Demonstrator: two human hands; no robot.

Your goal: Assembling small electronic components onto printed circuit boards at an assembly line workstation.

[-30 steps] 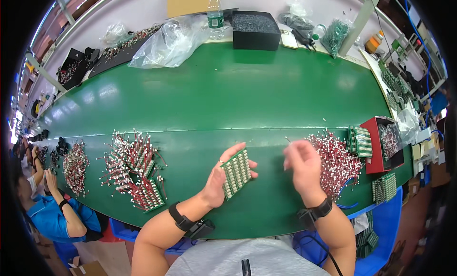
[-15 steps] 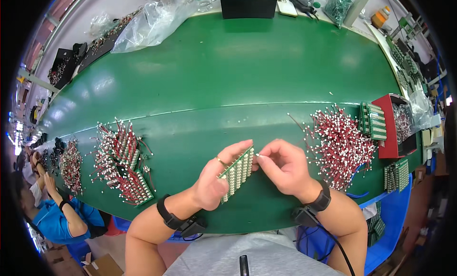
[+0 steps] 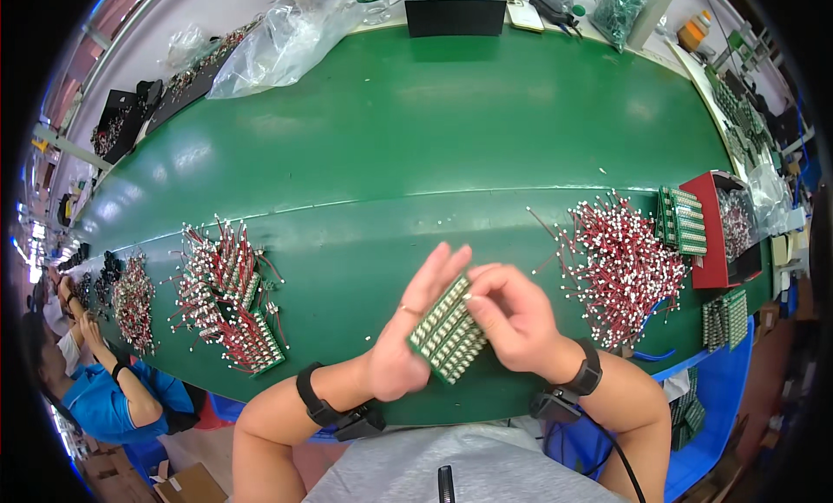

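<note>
A green circuit board panel (image 3: 449, 331) with rows of small white parts is tilted in front of me, above the table. Its upper right corner is pinched between the thumb and fingers of my right hand (image 3: 518, 316). My left hand (image 3: 405, 342) lies along the panel's left edge and touches it. The fingers of that hand are stretched out, partly behind the board. Whether my right fingertips also hold a small connector is hidden.
To the right lies a heap of red wires with white connectors (image 3: 620, 269), beside green boards (image 3: 681, 221) and a red box (image 3: 707, 243). Wired boards (image 3: 230, 299) are piled at left. A black box (image 3: 453, 8) and plastic bag (image 3: 282, 39) line the far edge. A co-worker's arm (image 3: 126, 386) shows far left.
The panel has turned so its face shows more fully. My left fingers have straightened away from their hold, and my right hand has come onto the board's corner.
</note>
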